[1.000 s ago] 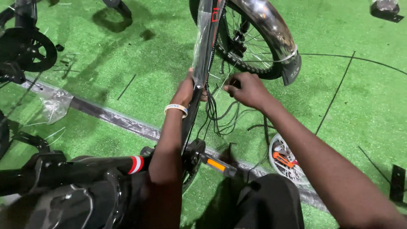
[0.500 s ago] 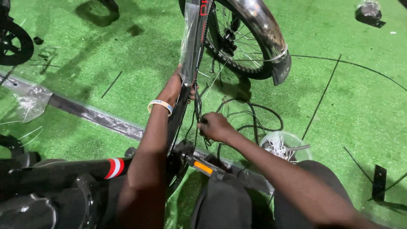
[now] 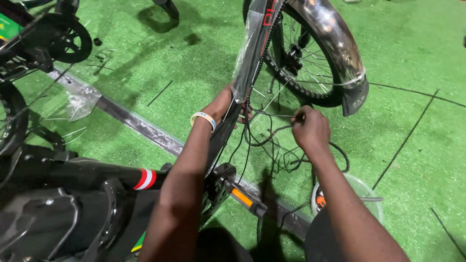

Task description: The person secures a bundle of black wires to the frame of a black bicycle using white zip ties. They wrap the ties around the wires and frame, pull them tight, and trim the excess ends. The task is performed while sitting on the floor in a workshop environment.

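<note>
Your left hand point(image 3: 221, 104) is wrapped around the plastic-sleeved bicycle frame tube point(image 3: 252, 58), steadying it beside the rear wheel point(image 3: 303, 58). Your right hand point(image 3: 310, 128) has its fingers pinched on a thin black cable point(image 3: 269, 138) that loops loose over the green turf point(image 3: 412, 73). The cable looks light, limp and springy, so hold it near its end; the frame seems stiff and heavy.

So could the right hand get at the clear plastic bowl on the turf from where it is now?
Probably yes. The right hand is pinching a black cable above and beyond the bowl, which sits open on the turf under the forearm. Only loose cable loops lie between; it would need to let go first.
</note>
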